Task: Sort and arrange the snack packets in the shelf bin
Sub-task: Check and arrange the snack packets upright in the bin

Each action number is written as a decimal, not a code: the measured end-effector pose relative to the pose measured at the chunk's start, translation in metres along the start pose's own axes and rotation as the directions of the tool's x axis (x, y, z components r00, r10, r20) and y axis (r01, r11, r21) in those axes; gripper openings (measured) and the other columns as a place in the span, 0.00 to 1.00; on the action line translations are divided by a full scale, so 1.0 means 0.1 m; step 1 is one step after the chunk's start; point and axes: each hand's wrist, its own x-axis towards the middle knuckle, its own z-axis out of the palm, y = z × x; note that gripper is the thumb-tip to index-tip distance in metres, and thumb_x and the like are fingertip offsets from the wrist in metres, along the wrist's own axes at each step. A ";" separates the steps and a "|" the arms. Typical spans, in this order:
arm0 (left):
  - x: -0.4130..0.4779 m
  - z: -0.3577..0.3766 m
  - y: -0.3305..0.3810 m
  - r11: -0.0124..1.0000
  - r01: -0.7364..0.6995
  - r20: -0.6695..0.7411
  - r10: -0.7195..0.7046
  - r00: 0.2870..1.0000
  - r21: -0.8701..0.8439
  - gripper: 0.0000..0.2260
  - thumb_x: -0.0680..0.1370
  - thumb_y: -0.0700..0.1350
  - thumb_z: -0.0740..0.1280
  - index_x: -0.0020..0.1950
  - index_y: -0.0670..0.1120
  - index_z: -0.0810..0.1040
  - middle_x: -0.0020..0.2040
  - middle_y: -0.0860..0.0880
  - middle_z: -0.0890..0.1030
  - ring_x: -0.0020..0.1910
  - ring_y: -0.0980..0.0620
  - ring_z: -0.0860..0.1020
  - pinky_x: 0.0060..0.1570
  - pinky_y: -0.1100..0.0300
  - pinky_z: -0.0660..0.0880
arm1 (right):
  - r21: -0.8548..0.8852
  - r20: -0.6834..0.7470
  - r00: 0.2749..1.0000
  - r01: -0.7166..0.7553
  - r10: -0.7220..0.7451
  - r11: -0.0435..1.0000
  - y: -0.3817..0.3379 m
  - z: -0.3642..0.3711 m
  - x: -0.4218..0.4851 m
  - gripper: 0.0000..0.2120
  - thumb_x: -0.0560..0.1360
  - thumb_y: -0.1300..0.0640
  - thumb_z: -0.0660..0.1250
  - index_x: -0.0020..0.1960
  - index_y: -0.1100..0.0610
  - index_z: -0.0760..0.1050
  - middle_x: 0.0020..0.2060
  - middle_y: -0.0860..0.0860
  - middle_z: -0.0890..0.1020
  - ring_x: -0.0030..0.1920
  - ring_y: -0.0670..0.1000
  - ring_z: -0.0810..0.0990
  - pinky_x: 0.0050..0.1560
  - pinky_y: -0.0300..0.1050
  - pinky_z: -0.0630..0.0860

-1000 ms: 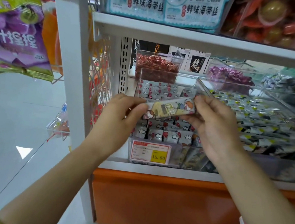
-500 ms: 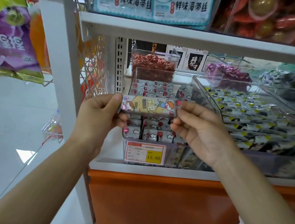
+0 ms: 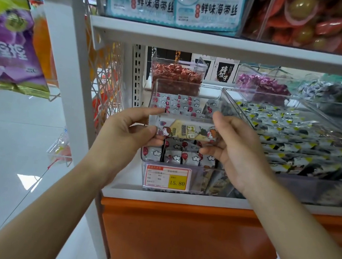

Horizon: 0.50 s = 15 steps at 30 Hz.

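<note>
Left hand point(image 3: 126, 134) and right hand point(image 3: 238, 152) pinch a snack packet point(image 3: 187, 130) over the bin point(image 3: 189, 84).

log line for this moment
left hand: pinches snack packet | right hand: holds its other end | packet: roughly level, over clear bin

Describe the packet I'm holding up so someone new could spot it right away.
Find the clear bin with the yellow 15.80 price tag on the white shelf. Over it, the left hand and right hand pinch a long packet by its ends. Unlike the grey balloon-and-cloud packets below, it shows a yellow wedge and cartoon faces.
</note>
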 end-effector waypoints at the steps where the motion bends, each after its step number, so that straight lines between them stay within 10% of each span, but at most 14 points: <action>1: 0.00 0.00 0.01 1.000 -0.011 0.004 0.011 1.000 0.019 0.17 0.77 0.31 0.62 0.54 0.52 0.80 0.49 0.47 0.83 0.42 0.51 0.83 0.41 0.66 0.79 | -0.029 -0.003 1.000 0.018 -0.018 0.999 0.00 0.00 0.00 0.06 0.73 0.55 0.68 0.40 0.57 0.76 0.37 0.51 0.76 0.34 0.49 0.78 0.32 0.41 0.78; 8: -0.02 0.01 0.03 0.990 -0.001 0.071 -0.010 0.997 0.141 0.19 0.75 0.32 0.60 0.57 0.53 0.78 0.52 0.51 0.81 0.48 0.52 0.81 0.47 0.56 0.80 | -0.109 0.099 0.992 0.090 -0.079 0.990 0.02 -0.01 0.01 0.10 0.74 0.66 0.65 0.53 0.57 0.79 0.48 0.55 0.83 0.44 0.50 0.84 0.45 0.40 0.80; 15: -0.02 0.02 0.05 0.980 -0.062 0.071 0.049 0.996 0.188 0.20 0.75 0.30 0.63 0.59 0.52 0.79 0.54 0.55 0.82 0.55 0.60 0.78 0.56 0.63 0.76 | -0.064 0.072 0.994 0.088 -0.084 0.994 -0.02 -0.02 0.01 0.03 0.72 0.63 0.69 0.43 0.59 0.82 0.40 0.53 0.85 0.44 0.52 0.84 0.39 0.41 0.80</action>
